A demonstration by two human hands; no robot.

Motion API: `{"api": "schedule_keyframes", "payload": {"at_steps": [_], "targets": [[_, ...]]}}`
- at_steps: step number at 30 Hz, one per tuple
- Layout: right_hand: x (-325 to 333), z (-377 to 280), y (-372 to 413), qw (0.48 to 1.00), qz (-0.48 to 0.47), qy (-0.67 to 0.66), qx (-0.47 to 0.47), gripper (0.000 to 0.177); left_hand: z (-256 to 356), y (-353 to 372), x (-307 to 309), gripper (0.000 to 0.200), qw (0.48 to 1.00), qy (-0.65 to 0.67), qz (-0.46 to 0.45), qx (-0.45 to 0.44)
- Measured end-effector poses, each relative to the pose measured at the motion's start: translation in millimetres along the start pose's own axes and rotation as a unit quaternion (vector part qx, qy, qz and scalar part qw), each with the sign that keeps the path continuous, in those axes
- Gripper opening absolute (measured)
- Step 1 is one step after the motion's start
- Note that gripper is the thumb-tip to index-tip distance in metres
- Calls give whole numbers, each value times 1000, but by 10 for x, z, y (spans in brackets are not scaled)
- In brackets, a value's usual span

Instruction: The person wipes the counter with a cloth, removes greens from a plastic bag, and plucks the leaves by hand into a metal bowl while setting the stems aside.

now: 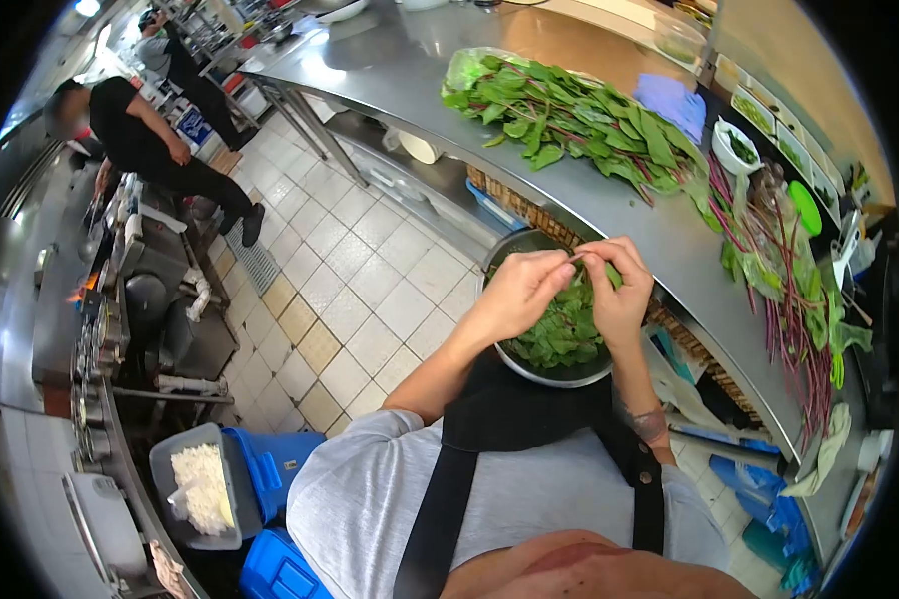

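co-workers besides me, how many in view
2: the nearer co-worker at left, in black, and the farther co-worker at top left. Others may be hidden.

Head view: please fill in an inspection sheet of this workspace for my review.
Surface: steel counter, partly covered with produce.
Job's things: leafy greens heaped on the counter; metal bowl holding picked leaves; bare reddish stems at the counter's right.
Clutter: crumpled blue cloth or bag; white bowl of chopped greens.
Hands: left hand and right hand meet above the bowl, pinching a thin stem.
Cables: nothing seen.
Surroundings: tiled floor; two other people at upper left.
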State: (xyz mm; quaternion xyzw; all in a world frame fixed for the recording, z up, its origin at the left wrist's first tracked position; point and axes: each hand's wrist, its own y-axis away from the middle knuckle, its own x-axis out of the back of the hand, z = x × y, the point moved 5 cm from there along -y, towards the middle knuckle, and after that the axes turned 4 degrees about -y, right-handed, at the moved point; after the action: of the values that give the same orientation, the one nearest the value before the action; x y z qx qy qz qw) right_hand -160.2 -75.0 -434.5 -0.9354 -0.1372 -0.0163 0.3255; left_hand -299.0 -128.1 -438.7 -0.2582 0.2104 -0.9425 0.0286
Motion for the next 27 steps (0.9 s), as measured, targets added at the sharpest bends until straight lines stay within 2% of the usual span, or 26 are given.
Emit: {"api": "schedule_keyframes", "payload": {"at_steps": [2,3,6,7,9,10,11,12,14,15,16,17,18,20,22,24,26,27], "targets": [[26,66,42,996,23,-77,-44,5,53,-12,-14,27,1000,8,-22,-4],[64,116,80,984,62,-137,-99,6,51,-8,-24,29,999,12,-30,-23],[452,253,-3,954,177,-201,-135,5,-124,83,59,32,992,55,-88,68],[482,150,-46,979,143,-111,-89,6,-245,128,89,34,992,79,-65,69],[488,-71,-34,995,75,71,5,11,-237,136,256,34,994,41,57,85],[392,-72,-11,996,8,86,8,15,-220,137,328,33,989,24,117,93],[269,-53,44,993,-58,102,10,20,-119,93,412,27,978,-17,202,41],[160,-14,121,985,-123,121,8,25,-4,49,444,27,975,-48,215,28],[0,344,377,952,-229,184,-90,42,293,-49,480,25,967,-101,232,1],[-51,559,589,913,-278,262,-141,48,383,-115,411,19,973,-103,205,8],[-72,752,801,864,-324,334,-193,53,509,-209,306,18,974,-123,183,-47],[-98,864,952,822,-391,347,-226,63,621,-326,187,17,971,-141,162,-104],[-144,1106,1150,837,-395,317,-207,61,739,-441,58,16,964,-158,141,-161],[-187,1066,1264,861,-406,245,-184,57,1040,-694,-304,13,935,-181,109,-286],[-211,993,1296,860,-409,227,-204,56,1277,-986,-787,19,919,-141,79,-360],[-194,940,1275,853,-416,228,-217,55,1474,-1286,-1316,25,875,-144,97,-452],[-144,917,1238,842,-422,247,-229,55,1574,-1628,-1789,30,859,-172,49,-480],[-114,913,1224,842,-417,258,-227,55,1574,-1746,-1842,33,840,-203,93,-494]]}}
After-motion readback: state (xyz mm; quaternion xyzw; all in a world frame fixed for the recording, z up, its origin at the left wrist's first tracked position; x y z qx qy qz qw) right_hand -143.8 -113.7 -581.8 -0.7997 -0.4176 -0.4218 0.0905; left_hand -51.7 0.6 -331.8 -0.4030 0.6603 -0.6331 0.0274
